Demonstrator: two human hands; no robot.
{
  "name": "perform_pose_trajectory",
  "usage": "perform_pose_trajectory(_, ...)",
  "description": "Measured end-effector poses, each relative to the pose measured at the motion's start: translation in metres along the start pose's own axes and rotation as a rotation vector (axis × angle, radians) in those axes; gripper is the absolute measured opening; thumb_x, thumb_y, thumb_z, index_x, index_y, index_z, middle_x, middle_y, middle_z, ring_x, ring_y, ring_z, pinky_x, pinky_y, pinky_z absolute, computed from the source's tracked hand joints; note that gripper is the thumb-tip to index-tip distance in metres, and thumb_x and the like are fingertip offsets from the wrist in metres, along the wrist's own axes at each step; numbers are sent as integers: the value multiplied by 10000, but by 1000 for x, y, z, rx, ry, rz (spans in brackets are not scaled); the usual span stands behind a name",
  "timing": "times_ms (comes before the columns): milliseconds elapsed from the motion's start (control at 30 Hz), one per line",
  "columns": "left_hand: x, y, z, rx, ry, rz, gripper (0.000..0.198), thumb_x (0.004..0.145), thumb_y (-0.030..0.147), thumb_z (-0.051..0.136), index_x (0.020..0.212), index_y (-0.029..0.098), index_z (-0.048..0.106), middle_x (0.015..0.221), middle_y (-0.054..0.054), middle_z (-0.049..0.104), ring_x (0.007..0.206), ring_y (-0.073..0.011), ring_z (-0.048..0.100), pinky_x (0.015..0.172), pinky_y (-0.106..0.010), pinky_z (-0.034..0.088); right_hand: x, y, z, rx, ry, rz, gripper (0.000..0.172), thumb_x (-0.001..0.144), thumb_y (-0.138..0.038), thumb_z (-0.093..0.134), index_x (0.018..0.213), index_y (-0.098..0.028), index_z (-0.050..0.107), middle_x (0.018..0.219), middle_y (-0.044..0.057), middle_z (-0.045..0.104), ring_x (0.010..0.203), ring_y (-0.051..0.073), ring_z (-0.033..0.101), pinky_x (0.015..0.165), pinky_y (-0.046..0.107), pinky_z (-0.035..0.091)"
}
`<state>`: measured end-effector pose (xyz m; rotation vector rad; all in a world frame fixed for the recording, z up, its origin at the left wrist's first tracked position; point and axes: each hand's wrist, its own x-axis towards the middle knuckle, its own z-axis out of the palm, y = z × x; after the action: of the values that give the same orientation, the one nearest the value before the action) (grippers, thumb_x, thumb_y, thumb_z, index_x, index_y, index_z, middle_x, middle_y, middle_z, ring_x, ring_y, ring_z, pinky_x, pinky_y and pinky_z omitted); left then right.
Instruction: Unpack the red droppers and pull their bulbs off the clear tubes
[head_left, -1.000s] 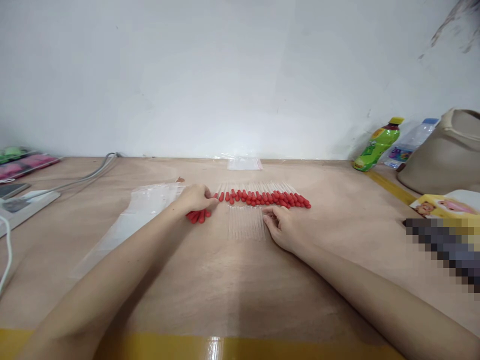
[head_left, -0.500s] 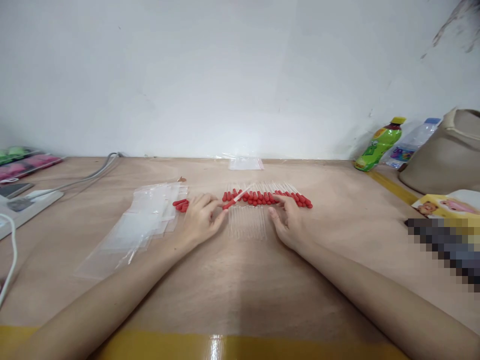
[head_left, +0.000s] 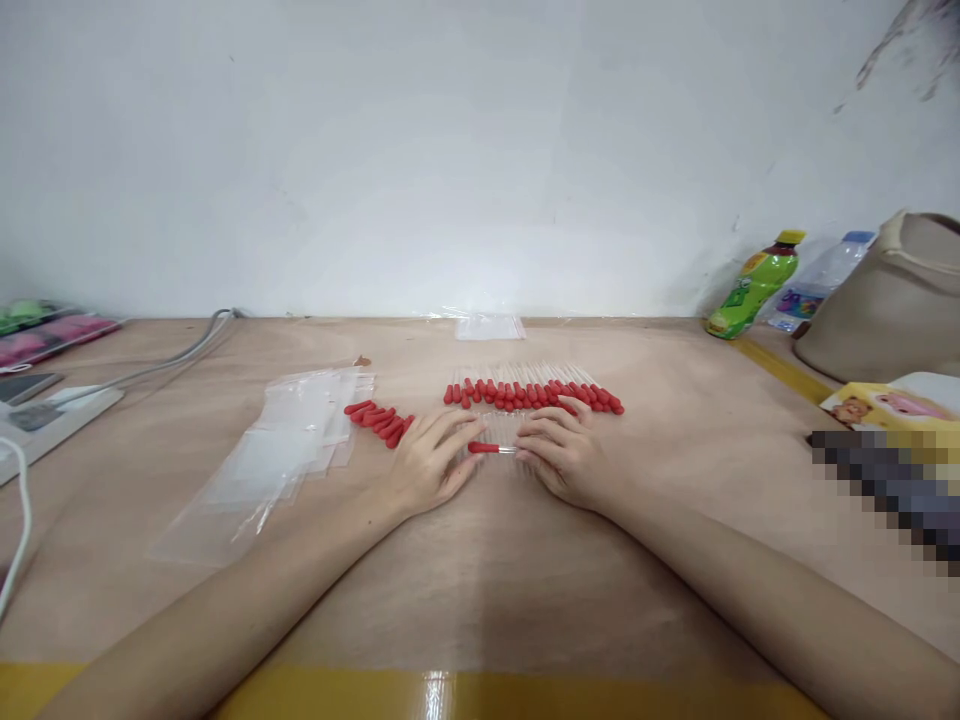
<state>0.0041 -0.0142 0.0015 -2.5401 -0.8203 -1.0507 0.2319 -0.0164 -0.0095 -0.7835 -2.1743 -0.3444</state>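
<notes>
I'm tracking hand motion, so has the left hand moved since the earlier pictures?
Yes: against the clear plastic bags, the left hand has moved right and toward the person.

handles point(head_left: 534, 395): red | tabletop point(head_left: 480, 580): light brown | wall point(head_left: 480, 160): greyish white | bottle point(head_left: 752, 290): green | bottle cap point(head_left: 791, 237): yellow | front strip point(head_left: 337, 692): yellow

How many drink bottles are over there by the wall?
2: a yellow-capped green bottle at the right near the wall, and a blue-capped clear bottle between it and the tan container. Others could be hidden behind the container.
</notes>
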Motion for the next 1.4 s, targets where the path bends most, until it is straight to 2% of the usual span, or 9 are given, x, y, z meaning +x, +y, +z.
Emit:
perform_pose_trajectory(100,1,2,4,-46,-38,72,321,792,287,586,1092,177,552,1108,-88,593,1076,-222,517,897,-387,441,3,-8,-1,46,-21,6,118,832,-242,519,780,-208,619,815,-10,664,892,148,542,959,404,249)
perform_pose_trajectory(233,2,2,11,-62,-27,135,170,813,223,562,973,173,595,996,-52,655,998,-185,577,897,-370,469,4,-13,0,76,-54,33,136,844,-249,497,806,-206,620,822,-2,665,874,145,540,957,403,254)
perform_pose_trajectory(400,3,5,11,-66,16,158,201,815,201,557,1010,163,582,993,-59,662,973,-173,599,886,-361,494,2,-11,3,85,-102,31,140,842,-279,506,906,-231,622,871,3,674,912,160,550,966,424,271)
perform_pose_trajectory(500,4,6,10,-66,19,158,224,824,189,540,1045,162,565,1028,-64,651,998,-171,591,887,-350,501,1,-10,6,124,-66,11,128,843,-237,499,888,-228,619,858,0,680,890,147,571,969,415,298)
perform_pose_trajectory(700,3,8,10,-4,-26,233,155,826,173,525,970,151,577,1022,-65,655,991,-173,596,960,-385,453,-6,-9,11,170,23,-92,101,821,-160,515,869,-203,592,819,-5,679,833,117,598,928,351,388)
perform_pose_trajectory(1000,1,10,7,-2,-57,234,132,830,177,517,939,134,578,977,-74,672,995,-166,597,1041,-425,358,-5,-10,9,148,36,-203,129,826,-135,492,909,-150,591,870,70,681,912,147,614,956,358,445)
perform_pose_trajectory(1200,-1,11,6,-48,-93,206,136,845,174,488,944,137,575,974,-69,674,1018,-164,588,1072,-449,295,-4,-11,7,141,38,-233,143,825,-127,489,927,-133,591,880,90,679,914,165,618,954,375,462)
perform_pose_trajectory(1400,-1,12,5,-98,-127,163,142,860,173,458,930,144,578,961,-64,678,999,-160,599,1072,-455,288,-4,-10,4,115,18,-259,148,842,-132,463,883,-155,603,878,79,679,949,162,609,958,380,464)
